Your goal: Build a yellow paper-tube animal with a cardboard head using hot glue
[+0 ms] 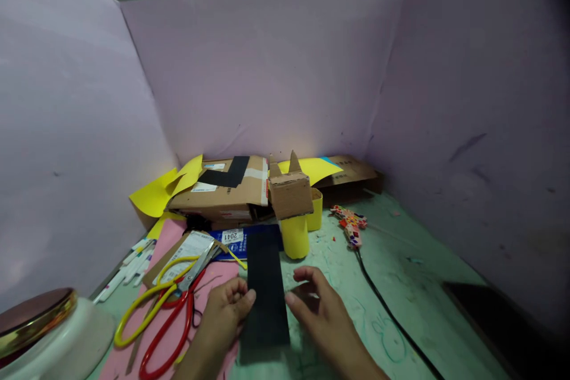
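Note:
A long black paper strip (266, 297) stands out in front of me, between my hands. My left hand (225, 312) pinches its left edge between thumb and fingers. At the strip's right edge is my right hand (323, 312), fingers curved and apart, the thumb tip at or very near the paper. Just beyond the strip is a cardboard block with two pointed ears (291, 195), resting on a yellow paper tube (294, 237). A second yellow tube (316, 211) is behind it.
Left of my hands lie red-handled scissors (167, 332), yellow-handled scissors (146, 314), pink paper (222, 276) and several white markers (129, 270). A white jar (75, 338) is at lower left. Cardboard boxes (253, 196) line the back; a decorated piece with a black cable (351, 228) lies right.

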